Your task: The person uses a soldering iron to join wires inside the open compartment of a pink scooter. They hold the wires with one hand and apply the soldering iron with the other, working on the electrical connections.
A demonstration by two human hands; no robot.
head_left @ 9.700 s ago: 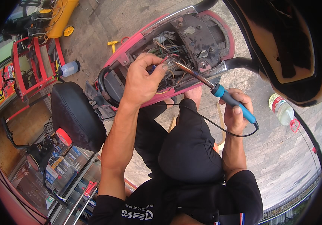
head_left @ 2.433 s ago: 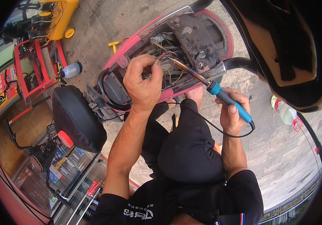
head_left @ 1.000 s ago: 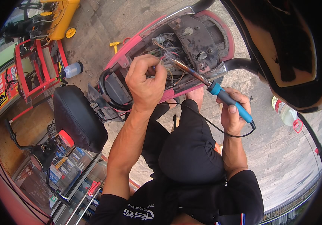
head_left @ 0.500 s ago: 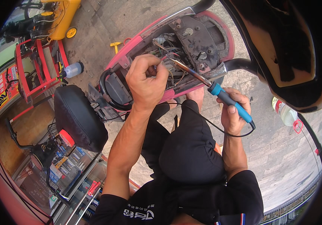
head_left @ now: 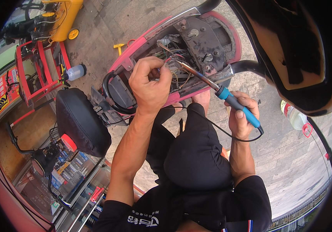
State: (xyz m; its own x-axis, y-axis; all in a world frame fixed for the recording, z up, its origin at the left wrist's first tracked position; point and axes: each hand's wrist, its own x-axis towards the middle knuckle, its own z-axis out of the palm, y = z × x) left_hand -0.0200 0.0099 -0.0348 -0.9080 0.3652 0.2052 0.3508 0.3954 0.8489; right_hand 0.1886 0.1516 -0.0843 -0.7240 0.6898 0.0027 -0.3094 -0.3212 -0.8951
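My right hand [head_left: 242, 115] grips the blue handle of a soldering iron [head_left: 233, 102], whose dark cord loops down to the left. The iron's hot end slants up to the left, its tip close to a thin red wire [head_left: 168, 59]. Between thumb and forefinger my left hand [head_left: 150, 82] pinches that wire; whether the tip touches it is too small to tell. Both are over the open body of a pink scooter [head_left: 175, 96], where a tangle of wires [head_left: 179, 79] lies beside a dirty dark plate [head_left: 201, 42].
A black padded seat [head_left: 81, 120] with a red roll of tape [head_left: 68, 142] is at the left. Beyond it stand a red metal frame [head_left: 44, 73], a clear bottle [head_left: 75, 72] and a yellow machine [head_left: 66, 19]. A yellow-handled tool [head_left: 119, 47] lies on the paving. At right stands a large bottle [head_left: 292, 116].
The soldering iron's tip has shifted very slightly to the right, and my left hand has moved a touch left. Both grips are the same.
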